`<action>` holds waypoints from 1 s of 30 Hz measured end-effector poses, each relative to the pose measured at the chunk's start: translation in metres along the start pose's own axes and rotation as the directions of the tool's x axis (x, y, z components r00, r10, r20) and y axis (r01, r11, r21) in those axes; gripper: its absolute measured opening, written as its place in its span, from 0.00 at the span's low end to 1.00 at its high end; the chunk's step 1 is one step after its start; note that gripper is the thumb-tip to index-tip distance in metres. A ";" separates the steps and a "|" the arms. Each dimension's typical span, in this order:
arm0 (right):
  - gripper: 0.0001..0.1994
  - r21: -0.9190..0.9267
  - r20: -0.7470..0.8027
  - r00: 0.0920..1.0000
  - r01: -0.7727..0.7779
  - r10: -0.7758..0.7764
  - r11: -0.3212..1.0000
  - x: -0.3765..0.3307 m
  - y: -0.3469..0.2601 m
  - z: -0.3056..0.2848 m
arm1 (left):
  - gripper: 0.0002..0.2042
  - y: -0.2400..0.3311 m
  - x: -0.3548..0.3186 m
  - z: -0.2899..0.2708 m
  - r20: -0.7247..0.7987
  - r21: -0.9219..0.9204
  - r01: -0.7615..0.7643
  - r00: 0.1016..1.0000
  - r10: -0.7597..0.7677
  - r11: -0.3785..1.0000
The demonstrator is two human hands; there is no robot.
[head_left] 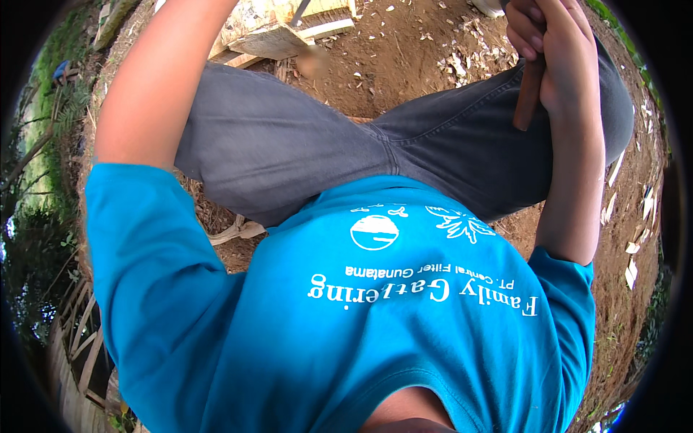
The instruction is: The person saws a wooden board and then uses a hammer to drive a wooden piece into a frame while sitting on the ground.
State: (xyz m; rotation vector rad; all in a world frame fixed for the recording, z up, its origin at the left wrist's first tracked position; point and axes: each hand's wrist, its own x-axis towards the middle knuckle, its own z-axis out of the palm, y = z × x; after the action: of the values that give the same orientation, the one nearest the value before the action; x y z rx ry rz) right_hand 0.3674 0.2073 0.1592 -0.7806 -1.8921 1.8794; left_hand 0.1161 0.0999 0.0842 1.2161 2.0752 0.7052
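Observation:
My right hand [556,54] is at the top right, above my bent right knee. Its fingers are wrapped round a brown wooden handle [529,97], whose lower end sticks out below the fist. Whatever tool the handle belongs to lies hidden by the hand or beyond the top edge. My left forearm [151,94] runs up out of the picture, so the left hand cannot be seen. Nearest to that arm are pale cut wood pieces [268,42] on the ground. A thin grey bar [300,11], perhaps metal, slants over them at the top edge.
I sit with legs in dark grey trousers [281,137] spread apart on brown soil [390,50]. Wood chips [456,66] are scattered between and beside my legs. A small blurred brown spot [312,63] appears by the wood. Plants [43,159] and wooden slats [79,346] border the left side.

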 end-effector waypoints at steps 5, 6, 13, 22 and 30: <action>0.20 -0.019 -0.031 0.999 -0.028 0.028 0.999 0.000 -0.006 0.007 | 0.16 -0.014 -0.053 -0.042 -0.333 -0.243 0.006 0.939 -0.089 0.970; 0.20 -0.028 -0.029 0.999 -0.024 0.023 0.999 0.001 -0.003 0.004 | 0.15 -0.015 -0.061 -0.043 -0.401 -0.223 -0.014 0.913 -0.079 0.975; 0.20 -0.046 -0.012 0.998 -0.063 0.062 0.997 0.005 -0.001 0.001 | 0.18 -0.022 -0.086 -0.018 -0.585 -0.262 -0.062 0.804 -0.107 0.963; 0.19 -0.004 0.022 0.994 -0.108 0.108 0.994 0.011 0.007 -0.001 | 0.16 -0.005 -0.100 0.008 -0.648 0.059 -0.125 0.750 0.133 0.990; 0.19 -0.010 0.048 0.994 -0.093 0.094 0.996 0.003 0.002 0.005 | 0.18 0.040 -0.166 0.029 -0.518 -0.360 -0.193 0.855 -0.023 0.913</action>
State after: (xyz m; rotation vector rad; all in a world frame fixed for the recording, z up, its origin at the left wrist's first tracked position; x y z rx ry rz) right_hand 0.3620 0.2055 0.1570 -0.8466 -1.9238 1.9652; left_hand 0.2231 -0.0268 0.1333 0.9529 2.1287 1.5604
